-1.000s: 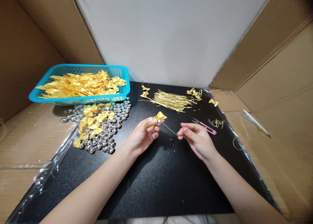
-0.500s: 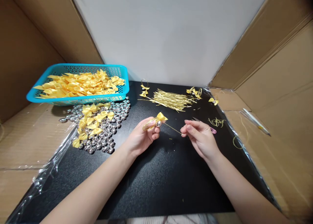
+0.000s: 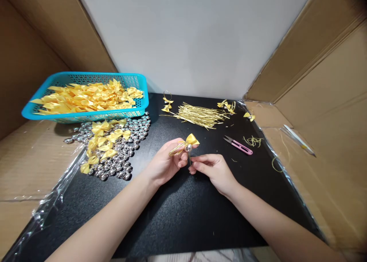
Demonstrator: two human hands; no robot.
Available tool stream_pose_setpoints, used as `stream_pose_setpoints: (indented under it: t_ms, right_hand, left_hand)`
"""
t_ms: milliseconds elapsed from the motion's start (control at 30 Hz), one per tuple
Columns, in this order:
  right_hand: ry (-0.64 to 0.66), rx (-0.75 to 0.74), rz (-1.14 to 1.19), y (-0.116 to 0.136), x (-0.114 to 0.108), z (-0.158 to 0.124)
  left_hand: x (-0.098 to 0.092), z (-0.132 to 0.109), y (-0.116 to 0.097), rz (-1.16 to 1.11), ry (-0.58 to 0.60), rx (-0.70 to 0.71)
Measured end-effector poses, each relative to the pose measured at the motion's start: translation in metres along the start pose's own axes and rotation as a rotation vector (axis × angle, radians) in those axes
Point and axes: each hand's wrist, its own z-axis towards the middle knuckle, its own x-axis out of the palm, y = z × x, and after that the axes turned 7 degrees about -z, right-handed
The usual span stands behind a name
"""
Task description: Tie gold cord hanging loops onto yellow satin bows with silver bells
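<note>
My left hand point(image 3: 169, 160) is closed in a pinch on a yellow ribbon bow point(image 3: 191, 140). A silver bell-like bead point(image 3: 188, 147) sits at the bow's front, and a loop of gold cord point(image 3: 177, 149) sticks out to its left over my fingers. From below the bead a short gold cord end point(image 3: 189, 157) runs down to my right hand point(image 3: 213, 170), whose thumb and fingers pinch it. Pink thread snips point(image 3: 238, 145) lie on the black table point(image 3: 177, 216) beyond my right hand.
At the back left stands a blue basket point(image 3: 86, 116) of yellow bows, with silver beads point(image 3: 114, 164) and loose bows before it. Cut gold cords point(image 3: 202, 115) lie at the back centre. Cord scraps point(image 3: 253, 141) and a white-handled cutter point(image 3: 299, 139) are at right.
My right hand has moved left and slightly down, bringing the cord end under the bead. The pink thread snips now show fully. My left hand keeps its hold on the bow.
</note>
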Motion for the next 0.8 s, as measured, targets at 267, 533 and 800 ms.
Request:
stream_pose_setpoints:
  t_ms: [267,533,800]
  right_hand:
    - [-0.006,-0.285,-0.124,0.0025,-0.0026,-0.0065]
    - [-0.042,-0.228,-0.092,0.0021,-0.0050,-0.0056]
    - [-0.078,-0.090,-0.003,-0.0002,0.0013,-0.0004]
  left_hand:
    - [-0.0034,-0.0001,-0.0039,0.028,0.010,-0.041]
    - [-0.0025,-0.0006,-0.0040,0.055,0.005,-0.032]
    - [0.0005,-0.0008,-0.0011,0.019,-0.035,0.021]
